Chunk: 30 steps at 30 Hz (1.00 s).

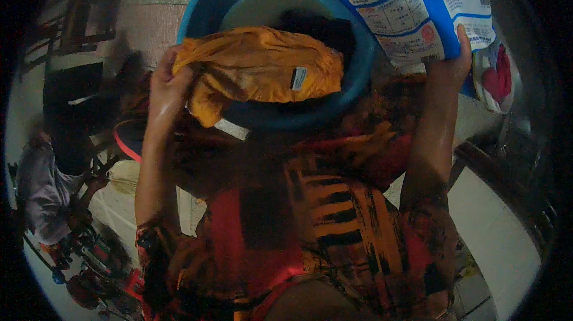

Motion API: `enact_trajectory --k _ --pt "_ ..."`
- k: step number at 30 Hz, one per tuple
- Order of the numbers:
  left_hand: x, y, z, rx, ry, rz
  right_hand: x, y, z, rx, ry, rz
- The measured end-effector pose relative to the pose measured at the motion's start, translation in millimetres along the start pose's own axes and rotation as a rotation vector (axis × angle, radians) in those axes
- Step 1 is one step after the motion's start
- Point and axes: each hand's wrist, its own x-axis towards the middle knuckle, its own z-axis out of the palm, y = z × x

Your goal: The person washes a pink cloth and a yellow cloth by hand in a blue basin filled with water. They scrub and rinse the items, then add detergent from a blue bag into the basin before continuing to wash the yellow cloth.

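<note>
My left hand (172, 75) grips one end of an orange garment (264, 63), which is stretched over the near part of a blue plastic basin (201, 3). A small white label shows on the cloth, and a white strip hangs below it. My right hand (450, 63) holds the lower edge of a large blue-and-white printed bag (429, 7), with the thumb on its front. The bag is tilted beside and partly over the basin's right rim and runs out of the top of the picture. Dark cloth (331, 30) lies in the basin, partly behind the garment.
To the right, a pale container (483, 75) has red cloth (499, 75) in it. A person in a grey top (44, 195) is at the far left, near dark, cluttered objects (94, 258). Dark wooden furniture (89, 12) stands at the upper left.
</note>
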Motion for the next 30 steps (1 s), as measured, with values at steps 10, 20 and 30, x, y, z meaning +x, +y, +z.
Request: enact_trajectory --k 10,20,30 --pt "-21.1 35.3 37.4 0.028 0.039 0.176 32.2 27.3 -30.5 -0.264 -0.095 -0.281" --pt "-20.1 -138.6 149.8 0.455 -0.817 0.116 6.8 5.2 1.9 0.074 -0.006 -0.052" --pt "-17.2 -212.4 105.0 0.575 -0.596 -0.022 28.2 10.9 -33.9 -0.008 -0.082 -0.004"
